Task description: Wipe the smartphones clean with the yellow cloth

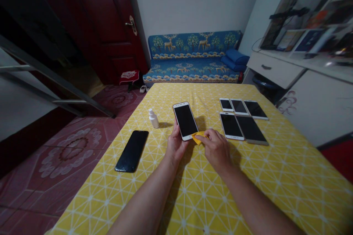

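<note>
A white-fronted phone [186, 120] is held over the worktop [182, 194] by the left grip [175, 142], while a yellow cloth [198, 138] is pinched in the right grip [217, 147] at the phone's lower corner. A white bottle [153, 119] and a black phone [132, 151] are placed to the left, five phones [231, 125] to the right

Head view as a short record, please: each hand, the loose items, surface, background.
left hand: holds white-fronted phone, screen showing
right hand: pinches yellow cloth at that phone's lower right corner
bottle: white, upright, left of held phone
black phone: flat, nearer than bottle
five phones: right side, rows of three and two
surface: yellow patterned tablecloth
background: blue patterned sofa
</note>
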The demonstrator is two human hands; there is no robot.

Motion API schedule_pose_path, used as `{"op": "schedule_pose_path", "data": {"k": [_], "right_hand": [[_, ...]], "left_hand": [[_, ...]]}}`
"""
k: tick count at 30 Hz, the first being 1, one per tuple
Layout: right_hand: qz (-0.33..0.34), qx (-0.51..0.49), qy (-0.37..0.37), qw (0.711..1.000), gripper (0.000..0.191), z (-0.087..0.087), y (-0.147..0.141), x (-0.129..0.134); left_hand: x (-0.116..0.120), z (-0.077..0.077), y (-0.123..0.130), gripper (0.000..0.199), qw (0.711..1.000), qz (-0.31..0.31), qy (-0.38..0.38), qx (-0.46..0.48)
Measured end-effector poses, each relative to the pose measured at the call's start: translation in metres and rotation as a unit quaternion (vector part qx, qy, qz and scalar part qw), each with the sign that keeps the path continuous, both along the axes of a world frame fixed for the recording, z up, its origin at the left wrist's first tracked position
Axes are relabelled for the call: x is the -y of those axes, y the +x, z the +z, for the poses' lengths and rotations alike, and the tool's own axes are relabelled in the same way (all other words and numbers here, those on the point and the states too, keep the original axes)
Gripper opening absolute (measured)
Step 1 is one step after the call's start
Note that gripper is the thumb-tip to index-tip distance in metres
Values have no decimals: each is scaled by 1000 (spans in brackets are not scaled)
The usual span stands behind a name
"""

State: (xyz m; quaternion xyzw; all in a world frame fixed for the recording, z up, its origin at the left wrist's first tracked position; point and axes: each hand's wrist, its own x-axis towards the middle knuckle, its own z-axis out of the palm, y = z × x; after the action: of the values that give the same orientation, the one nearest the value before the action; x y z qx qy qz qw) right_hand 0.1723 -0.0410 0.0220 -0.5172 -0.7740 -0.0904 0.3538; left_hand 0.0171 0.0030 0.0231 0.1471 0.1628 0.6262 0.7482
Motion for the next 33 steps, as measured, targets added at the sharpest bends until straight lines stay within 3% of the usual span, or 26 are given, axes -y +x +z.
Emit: {"op": "schedule_pose_path", "data": {"k": [10, 18, 26, 33], "right_hand": [[39, 22, -6, 999, 36, 4, -29, 5], [-3, 14, -18, 1000, 35, 2, -8, 3], [50, 16, 1, 999, 35, 2, -28, 7], [3, 0, -12, 1000, 38, 3, -8, 3]], "left_hand": [[5, 0, 10, 44, 999, -16, -39, -1], [1, -4, 6, 47, 1000, -14, -7, -14], [6, -3, 9, 46, 999, -15, -26, -24], [2, -6, 6, 46, 999, -20, -10, -49]]}}
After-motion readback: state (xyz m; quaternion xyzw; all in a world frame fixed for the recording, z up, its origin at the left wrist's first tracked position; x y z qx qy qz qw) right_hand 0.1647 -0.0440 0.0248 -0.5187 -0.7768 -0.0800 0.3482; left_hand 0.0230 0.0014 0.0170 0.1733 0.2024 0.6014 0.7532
